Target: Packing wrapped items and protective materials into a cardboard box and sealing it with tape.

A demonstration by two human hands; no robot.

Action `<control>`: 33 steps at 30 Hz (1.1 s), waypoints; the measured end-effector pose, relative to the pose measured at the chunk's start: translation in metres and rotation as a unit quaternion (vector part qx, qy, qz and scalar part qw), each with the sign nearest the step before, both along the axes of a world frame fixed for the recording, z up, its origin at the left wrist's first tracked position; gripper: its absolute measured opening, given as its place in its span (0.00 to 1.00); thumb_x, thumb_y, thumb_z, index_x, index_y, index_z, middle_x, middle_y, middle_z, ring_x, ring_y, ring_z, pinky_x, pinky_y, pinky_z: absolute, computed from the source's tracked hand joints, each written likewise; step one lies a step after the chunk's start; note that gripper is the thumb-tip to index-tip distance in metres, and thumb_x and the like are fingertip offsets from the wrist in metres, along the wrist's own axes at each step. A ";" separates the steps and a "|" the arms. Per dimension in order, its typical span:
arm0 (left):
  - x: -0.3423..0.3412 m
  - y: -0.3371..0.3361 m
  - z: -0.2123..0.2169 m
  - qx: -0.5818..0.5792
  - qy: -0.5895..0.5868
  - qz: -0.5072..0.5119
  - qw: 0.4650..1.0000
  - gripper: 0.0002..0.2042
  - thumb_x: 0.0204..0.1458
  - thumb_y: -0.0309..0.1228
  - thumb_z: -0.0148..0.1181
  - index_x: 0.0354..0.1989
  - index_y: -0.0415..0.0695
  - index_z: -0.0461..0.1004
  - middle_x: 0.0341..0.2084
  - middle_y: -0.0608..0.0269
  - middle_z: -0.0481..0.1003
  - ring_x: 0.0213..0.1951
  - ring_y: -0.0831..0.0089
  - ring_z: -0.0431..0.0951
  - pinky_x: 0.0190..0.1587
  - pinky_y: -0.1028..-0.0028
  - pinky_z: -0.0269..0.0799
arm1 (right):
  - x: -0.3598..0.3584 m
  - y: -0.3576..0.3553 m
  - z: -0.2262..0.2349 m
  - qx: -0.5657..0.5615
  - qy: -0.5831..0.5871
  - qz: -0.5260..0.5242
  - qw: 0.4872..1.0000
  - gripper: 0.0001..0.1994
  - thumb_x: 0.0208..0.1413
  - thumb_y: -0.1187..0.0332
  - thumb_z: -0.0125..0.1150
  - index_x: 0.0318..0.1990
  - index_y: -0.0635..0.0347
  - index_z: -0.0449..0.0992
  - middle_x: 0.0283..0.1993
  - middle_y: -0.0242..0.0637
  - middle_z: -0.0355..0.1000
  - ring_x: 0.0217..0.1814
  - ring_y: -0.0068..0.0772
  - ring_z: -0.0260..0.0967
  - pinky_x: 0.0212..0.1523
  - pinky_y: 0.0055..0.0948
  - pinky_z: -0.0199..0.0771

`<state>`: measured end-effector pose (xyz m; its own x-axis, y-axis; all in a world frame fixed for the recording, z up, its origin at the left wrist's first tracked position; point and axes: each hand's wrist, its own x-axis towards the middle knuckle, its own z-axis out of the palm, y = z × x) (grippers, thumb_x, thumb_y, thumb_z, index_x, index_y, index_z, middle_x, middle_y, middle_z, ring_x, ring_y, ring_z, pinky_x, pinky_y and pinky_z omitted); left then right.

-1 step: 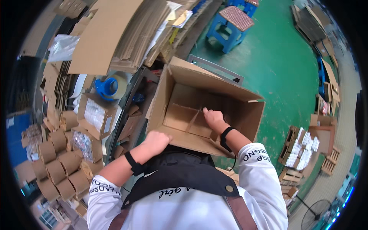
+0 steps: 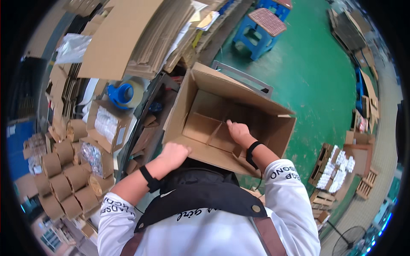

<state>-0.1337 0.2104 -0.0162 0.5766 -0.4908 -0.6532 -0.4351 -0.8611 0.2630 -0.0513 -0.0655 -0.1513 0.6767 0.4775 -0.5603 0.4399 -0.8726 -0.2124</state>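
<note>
An open cardboard box (image 2: 241, 91) stands in front of me with its top flaps up. Inside it is a cardboard divider (image 2: 204, 127) with crossing panels. My right hand (image 2: 240, 132) reaches into the box, its fingers closed at the divider's upper edge near the middle. The fingertips are partly hidden by the hand itself. At the near left corner, my left hand (image 2: 174, 155) grips the box's near wall, fingers curled over the rim. Black bands circle both my wrists.
To the left, a bench holds a blue tape dispenser (image 2: 121, 94), a box of white items (image 2: 106, 123) and stacked flat cardboard (image 2: 160, 38). Brown rolls (image 2: 62, 187) sit lower left. Blue stools (image 2: 259, 32) stand ahead on the green floor, and a loaded pallet (image 2: 333, 168) lies right.
The view has shifted very slightly. Both hands keep their places on the box and the divider.
</note>
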 end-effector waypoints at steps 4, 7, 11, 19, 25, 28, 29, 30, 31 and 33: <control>0.002 0.014 -0.009 -0.040 -0.142 0.018 0.989 0.11 0.46 0.29 0.52 0.37 0.54 0.77 0.27 0.67 0.78 0.33 0.67 0.79 0.37 0.67 0.69 | -0.004 0.021 -0.017 0.015 0.042 -0.033 0.998 0.30 0.54 0.64 0.56 0.62 0.63 0.53 0.53 0.53 0.68 0.52 0.51 0.71 0.47 0.47 0.73; -0.014 0.034 -0.014 -0.045 -0.203 0.072 0.976 0.08 0.43 0.30 0.53 0.30 0.56 0.78 0.24 0.71 0.75 0.31 0.70 0.76 0.39 0.69 0.64 | 0.001 0.063 0.031 -0.005 0.047 -0.110 0.993 0.43 0.54 0.54 0.58 0.70 0.58 0.39 0.64 0.55 0.56 0.63 0.58 0.60 0.53 0.59 0.66; -0.010 0.046 -0.020 -0.017 -0.260 0.111 0.959 0.06 0.43 0.31 0.53 0.25 0.56 0.77 0.23 0.73 0.73 0.34 0.73 0.72 0.46 0.67 0.61 | 0.002 0.106 0.039 0.016 -0.007 -0.053 0.998 0.48 0.54 0.40 0.52 0.72 0.48 0.31 0.75 0.53 0.30 0.69 0.67 0.46 0.55 0.72 0.55; -0.017 0.036 -0.029 -0.021 -0.319 0.126 0.939 0.03 0.42 0.32 0.55 0.23 0.54 0.75 0.27 0.69 0.72 0.41 0.71 0.72 0.53 0.59 0.60 | -0.007 0.098 0.012 0.154 -0.052 -0.102 0.981 0.51 0.48 0.36 0.57 0.72 0.48 0.38 0.75 0.51 0.26 0.74 0.66 0.33 0.60 0.74 0.46; -0.028 0.063 -0.042 -0.233 -0.350 0.140 0.897 0.12 0.39 0.32 0.61 0.36 0.53 0.77 0.38 0.66 0.74 0.48 0.65 0.72 0.49 0.62 0.66 | -0.040 -0.005 0.203 0.353 0.304 -0.309 0.829 0.24 0.62 0.64 0.55 0.63 0.63 0.62 0.54 0.46 0.71 0.55 0.32 0.69 0.54 0.27 0.70; -0.051 0.104 0.009 -0.365 -0.410 0.189 0.814 0.22 0.42 0.32 0.65 0.50 0.50 0.72 0.49 0.58 0.71 0.54 0.60 0.70 0.56 0.59 0.64 | -0.064 -0.022 0.287 0.426 0.462 -0.421 0.655 0.20 0.58 0.68 0.58 0.57 0.64 0.67 0.53 0.46 0.71 0.51 0.36 0.71 0.52 0.31 0.70; -0.072 0.135 0.044 -0.347 -0.417 0.255 0.801 0.25 0.42 0.34 0.66 0.52 0.49 0.70 0.51 0.55 0.69 0.55 0.58 0.69 0.56 0.59 0.65 | -0.076 -0.006 0.308 0.499 0.398 -0.418 0.646 0.21 0.59 0.63 0.56 0.58 0.63 0.67 0.55 0.48 0.70 0.53 0.42 0.69 0.51 0.35 0.70; -0.099 0.166 0.072 -0.331 -0.422 0.316 0.782 0.27 0.43 0.35 0.67 0.55 0.47 0.68 0.53 0.52 0.67 0.56 0.55 0.68 0.57 0.59 0.65 | -0.095 0.012 0.327 0.570 0.330 -0.414 0.629 0.22 0.60 0.58 0.54 0.58 0.62 0.67 0.56 0.49 0.68 0.55 0.49 0.68 0.51 0.40 0.71; -0.132 0.201 0.088 -0.278 -0.470 0.391 0.741 0.26 0.41 0.30 0.66 0.52 0.44 0.68 0.50 0.52 0.68 0.52 0.51 0.69 0.53 0.60 0.68 | -0.114 0.031 0.340 0.636 0.258 -0.408 0.602 0.24 0.61 0.54 0.51 0.59 0.61 0.67 0.58 0.50 0.67 0.56 0.56 0.66 0.50 0.45 0.71; -0.204 0.265 0.130 -0.193 -0.593 0.520 0.584 0.22 0.41 0.25 0.63 0.49 0.43 0.69 0.43 0.51 0.68 0.46 0.50 0.70 0.49 0.59 0.68 | -0.131 0.081 0.341 0.705 0.189 -0.390 0.561 0.26 0.62 0.49 0.49 0.59 0.60 0.67 0.59 0.52 0.66 0.58 0.62 0.65 0.50 0.49 0.71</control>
<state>-0.3380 0.4754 0.1142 0.6279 0.5489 0.5517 0.1970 -0.7979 0.5696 -0.1823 0.0152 0.1898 0.9483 0.2671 -0.1713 -0.2681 0.3860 -0.8827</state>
